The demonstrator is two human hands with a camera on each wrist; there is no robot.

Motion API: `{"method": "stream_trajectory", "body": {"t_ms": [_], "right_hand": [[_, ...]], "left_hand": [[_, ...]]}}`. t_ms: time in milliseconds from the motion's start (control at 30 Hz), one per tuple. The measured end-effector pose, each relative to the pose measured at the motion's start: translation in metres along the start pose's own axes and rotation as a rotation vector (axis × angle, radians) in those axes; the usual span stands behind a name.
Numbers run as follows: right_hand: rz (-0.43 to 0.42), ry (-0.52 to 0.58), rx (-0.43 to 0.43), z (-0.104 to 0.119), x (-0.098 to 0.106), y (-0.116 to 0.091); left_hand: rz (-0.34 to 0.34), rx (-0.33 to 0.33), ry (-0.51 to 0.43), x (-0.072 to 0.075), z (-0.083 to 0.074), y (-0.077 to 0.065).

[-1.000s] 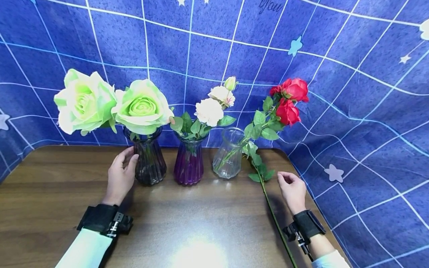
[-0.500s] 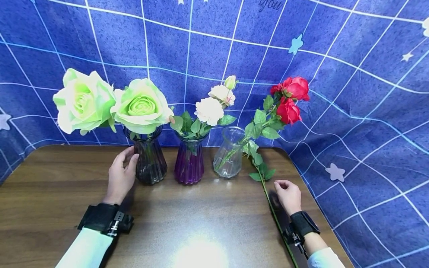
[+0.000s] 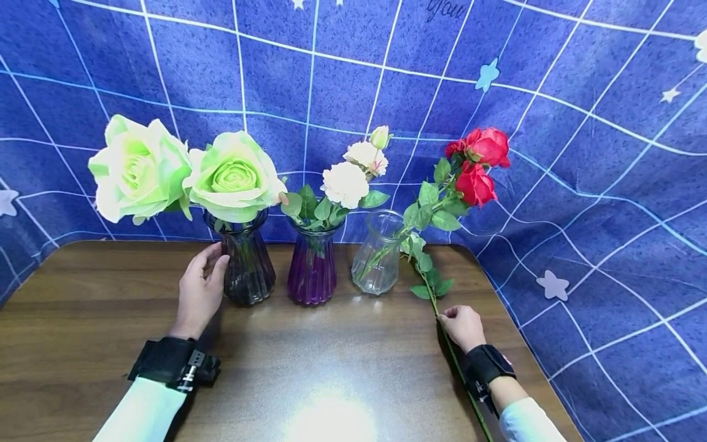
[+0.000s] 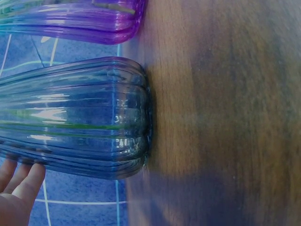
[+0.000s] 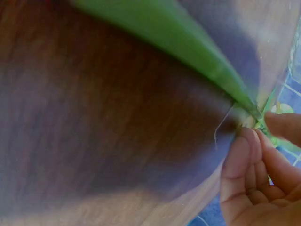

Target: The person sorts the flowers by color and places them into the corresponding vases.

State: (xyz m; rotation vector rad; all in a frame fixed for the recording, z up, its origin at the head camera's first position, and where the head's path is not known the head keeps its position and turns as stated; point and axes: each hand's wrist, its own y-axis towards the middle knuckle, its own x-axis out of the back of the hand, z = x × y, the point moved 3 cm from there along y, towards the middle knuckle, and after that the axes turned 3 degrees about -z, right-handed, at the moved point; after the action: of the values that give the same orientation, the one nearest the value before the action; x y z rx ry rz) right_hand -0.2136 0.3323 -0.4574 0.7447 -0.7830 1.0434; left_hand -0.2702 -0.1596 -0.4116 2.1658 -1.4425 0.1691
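In the head view, my left hand [image 3: 200, 291] is beside the dark grey vase [image 3: 248, 267], its fingertips touching the glass. The left wrist view shows those fingers [image 4: 30, 181] against the side of the ribbed vase [image 4: 80, 122]. My right hand [image 3: 464, 326] pinches the long green stem [image 3: 454, 356] of a flower lying on the table, below its leaves. In the right wrist view, the stem [image 5: 188, 47] runs between thumb and fingers. A pale blossom [image 3: 412, 243] tops that stem, partly hidden by leaves next to the clear vase [image 3: 375, 264].
Two large green-white roses [image 3: 232, 175] lean over the grey vase. White flowers [image 3: 345, 184] stand in the purple vase [image 3: 312, 270]. Red roses [image 3: 476, 183] rise from the clear vase, tilted right. Blue cloth [image 3: 607, 245] hangs behind and right of the wooden table [image 3: 83, 319].
My right hand has moved left and toward me, from beside the lying stem onto it, and now pinches it. The left hand and the vases have stayed in place.
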Motion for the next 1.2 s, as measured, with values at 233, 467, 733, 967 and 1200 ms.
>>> {"method": "stream_trajectory", "body": {"t_ms": [233, 467, 733, 967, 1200], "right_hand": [[0.040, -0.027, 0.011, 0.007, 0.001, -0.001], [0.071, -0.092, 0.043, 0.013, 0.001, 0.004], [0.072, -0.140, 0.051, 0.015, -0.002, 0.008], [0.065, -0.125, 0.023, 0.015, 0.002, 0.008], [0.181, 0.094, -0.133, 0.008, 0.003, 0.010]], "left_hand": [[-0.009, -0.017, 0.005, -0.001, 0.000, 0.000], [-0.011, -0.011, 0.002, 0.000, 0.001, 0.000], [0.011, 0.010, -0.005, 0.000, 0.001, 0.000], [0.010, 0.008, -0.004, -0.001, 0.001, -0.002], [0.002, 0.001, -0.001, -0.001, 0.003, 0.000]]}}
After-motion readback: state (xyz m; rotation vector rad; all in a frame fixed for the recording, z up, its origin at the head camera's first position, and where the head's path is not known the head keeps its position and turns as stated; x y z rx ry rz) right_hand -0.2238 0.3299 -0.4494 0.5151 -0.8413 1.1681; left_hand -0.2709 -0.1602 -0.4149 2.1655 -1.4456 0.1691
